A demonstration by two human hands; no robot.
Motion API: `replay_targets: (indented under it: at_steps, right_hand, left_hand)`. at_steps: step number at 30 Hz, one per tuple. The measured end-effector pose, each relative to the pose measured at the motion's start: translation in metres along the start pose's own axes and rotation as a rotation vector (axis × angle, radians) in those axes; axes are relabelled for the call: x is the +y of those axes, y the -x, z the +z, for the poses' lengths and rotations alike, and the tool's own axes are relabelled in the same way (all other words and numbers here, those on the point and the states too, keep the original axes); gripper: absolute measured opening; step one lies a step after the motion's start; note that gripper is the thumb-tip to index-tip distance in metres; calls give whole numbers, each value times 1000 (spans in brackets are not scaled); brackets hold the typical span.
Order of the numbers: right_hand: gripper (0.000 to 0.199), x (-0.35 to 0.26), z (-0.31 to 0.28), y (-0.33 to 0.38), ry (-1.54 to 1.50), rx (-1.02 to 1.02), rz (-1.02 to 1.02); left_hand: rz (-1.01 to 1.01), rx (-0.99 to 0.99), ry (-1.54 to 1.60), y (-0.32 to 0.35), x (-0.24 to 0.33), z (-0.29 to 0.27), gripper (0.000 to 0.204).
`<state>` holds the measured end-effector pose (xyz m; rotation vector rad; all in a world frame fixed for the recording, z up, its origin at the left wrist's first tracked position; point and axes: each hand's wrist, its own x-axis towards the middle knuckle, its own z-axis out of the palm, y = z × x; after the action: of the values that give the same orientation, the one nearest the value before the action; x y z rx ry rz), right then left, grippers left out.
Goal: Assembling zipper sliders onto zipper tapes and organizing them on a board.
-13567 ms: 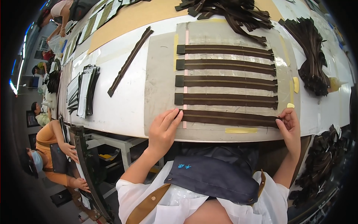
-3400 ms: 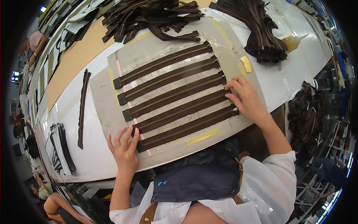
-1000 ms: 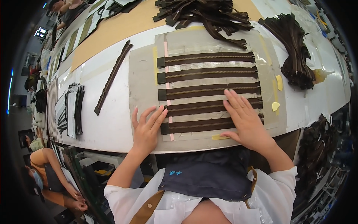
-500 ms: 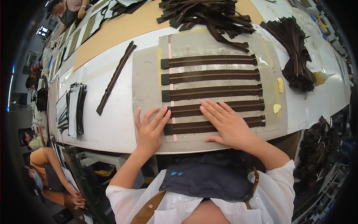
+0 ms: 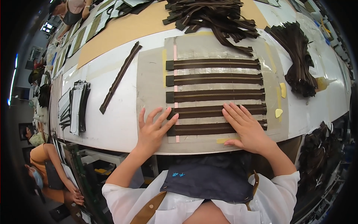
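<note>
Several dark brown zippers lie in parallel rows across a grey board point(image 5: 151, 78), their dark square end tabs lined up on the left by a pink strip point(image 5: 175, 52). My left hand point(image 5: 151, 130) has its fingers spread, with the fingertips touching the left end of the second-nearest zipper point(image 5: 203, 112). Flat on the right part of that zipper rest the fingers of my right hand point(image 5: 249, 131), its palm covering part of the nearest zipper point(image 5: 205, 129). The thumb lies on the board's near margin.
A loose zipper point(image 5: 120, 78) lies slantwise to the left, beyond it a stack of dark-edged pieces point(image 5: 77, 108). Zipper piles sit at the back point(image 5: 209, 15) and right point(image 5: 296, 59). Two yellowish chalk pieces point(image 5: 279, 113) and a small bottle point(image 5: 323, 84) are at right. Other people work at left.
My right hand has slid to the right along the second-nearest zipper. My left hand stays at the zipper's left end, its fingers slightly shifted. The whole view has moved a little.
</note>
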<state>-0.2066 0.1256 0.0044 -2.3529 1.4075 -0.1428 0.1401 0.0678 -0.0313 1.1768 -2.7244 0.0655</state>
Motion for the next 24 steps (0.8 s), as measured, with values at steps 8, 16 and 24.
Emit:
replay_targets:
  at_steps: [8,16,24]
  right_hand:
    - [88,12,-5,13,23,97,90]
    - [41,44,-27,24,34,469,196]
    - [18,94,-10,30,33,866,432]
  left_hand:
    - [-12,69,73,-4,-2,-2,50]
    - [0,171,180,-22,-9,-5,31]
    - [-11,176,184,-57,-20,-22,33]
